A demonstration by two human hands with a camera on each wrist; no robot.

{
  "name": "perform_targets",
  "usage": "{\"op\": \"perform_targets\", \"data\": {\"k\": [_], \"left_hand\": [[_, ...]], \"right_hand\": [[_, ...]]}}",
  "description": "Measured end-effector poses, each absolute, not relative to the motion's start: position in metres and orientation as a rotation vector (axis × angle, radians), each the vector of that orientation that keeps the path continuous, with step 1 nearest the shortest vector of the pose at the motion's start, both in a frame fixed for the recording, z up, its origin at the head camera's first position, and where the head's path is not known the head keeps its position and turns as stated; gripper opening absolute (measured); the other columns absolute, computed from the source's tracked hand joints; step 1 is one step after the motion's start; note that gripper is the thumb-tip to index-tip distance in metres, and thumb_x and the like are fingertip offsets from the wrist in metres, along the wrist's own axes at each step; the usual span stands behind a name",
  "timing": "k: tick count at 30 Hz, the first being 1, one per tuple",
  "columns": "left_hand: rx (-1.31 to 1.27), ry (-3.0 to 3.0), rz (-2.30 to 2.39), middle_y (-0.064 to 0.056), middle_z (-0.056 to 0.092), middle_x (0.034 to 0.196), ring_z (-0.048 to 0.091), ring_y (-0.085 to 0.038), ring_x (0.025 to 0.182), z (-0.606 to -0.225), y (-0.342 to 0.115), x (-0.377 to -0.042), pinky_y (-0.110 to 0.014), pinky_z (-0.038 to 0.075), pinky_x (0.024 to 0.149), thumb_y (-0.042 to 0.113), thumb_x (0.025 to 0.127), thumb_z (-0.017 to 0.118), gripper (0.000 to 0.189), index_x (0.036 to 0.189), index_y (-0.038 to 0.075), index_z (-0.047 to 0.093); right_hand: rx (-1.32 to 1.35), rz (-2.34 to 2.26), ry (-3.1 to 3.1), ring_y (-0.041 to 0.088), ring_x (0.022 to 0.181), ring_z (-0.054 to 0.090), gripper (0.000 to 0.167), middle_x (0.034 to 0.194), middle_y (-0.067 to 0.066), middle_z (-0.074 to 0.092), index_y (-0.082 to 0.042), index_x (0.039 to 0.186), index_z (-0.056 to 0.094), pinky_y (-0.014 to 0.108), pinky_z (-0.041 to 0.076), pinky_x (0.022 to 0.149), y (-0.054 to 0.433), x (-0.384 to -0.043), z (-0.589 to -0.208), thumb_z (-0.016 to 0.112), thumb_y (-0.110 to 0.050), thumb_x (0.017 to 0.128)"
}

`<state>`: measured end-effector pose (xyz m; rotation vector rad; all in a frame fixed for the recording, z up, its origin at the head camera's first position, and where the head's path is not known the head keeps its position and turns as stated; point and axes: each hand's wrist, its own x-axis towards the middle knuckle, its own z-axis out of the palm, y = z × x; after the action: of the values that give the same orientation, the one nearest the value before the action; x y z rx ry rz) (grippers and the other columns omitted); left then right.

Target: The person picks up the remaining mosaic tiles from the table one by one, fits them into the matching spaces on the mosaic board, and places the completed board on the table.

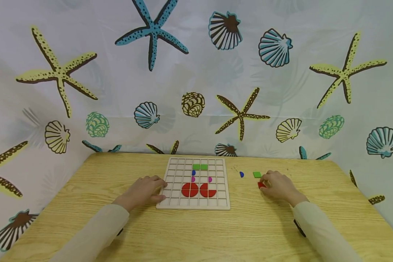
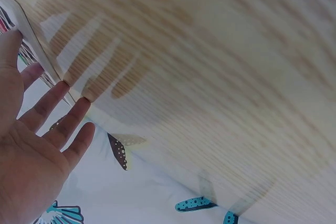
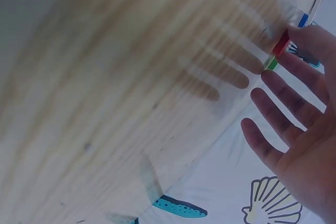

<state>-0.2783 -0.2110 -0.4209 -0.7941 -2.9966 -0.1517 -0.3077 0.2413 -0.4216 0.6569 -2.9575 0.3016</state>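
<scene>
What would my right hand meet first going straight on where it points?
Probably the flat green square piece, just past the flat red piece your right hand pinches, though depth is unclear.

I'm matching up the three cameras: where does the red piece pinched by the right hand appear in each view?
Head: the red piece is right of centre and below the middle, in the right hand, close to a loose green square.
Left wrist: not in it.
Right wrist: the red piece is toward the upper right, at the thumb.
Shared landmark: the wood-grain table, seen in all three views.
</scene>
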Motion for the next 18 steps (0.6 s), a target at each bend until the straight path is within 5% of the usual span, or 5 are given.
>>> {"op": "perform_targets", "data": {"k": [18], "left_hand": [[-0.777, -3.007, -0.15, -0.009, 0.057, 0.122, 0.056, -0.034, 0.106, -0.4214, -0.2115, -0.2793, -0.054, 0.043, 0.086, 0.041, 0.085, 0.061, 0.041, 0.118, 0.016, 0.06]], "right_hand": [[0.659, 0.326, -2.967, 0.014, 0.067, 0.041, 0.013, 0.08, 0.0, 0.052, -0.01, 0.089, 0.064, 0.03, 0.036, 0.058, 0.2386, -0.3052, -0.418, 0.067, -0.019, 0.081]]}}
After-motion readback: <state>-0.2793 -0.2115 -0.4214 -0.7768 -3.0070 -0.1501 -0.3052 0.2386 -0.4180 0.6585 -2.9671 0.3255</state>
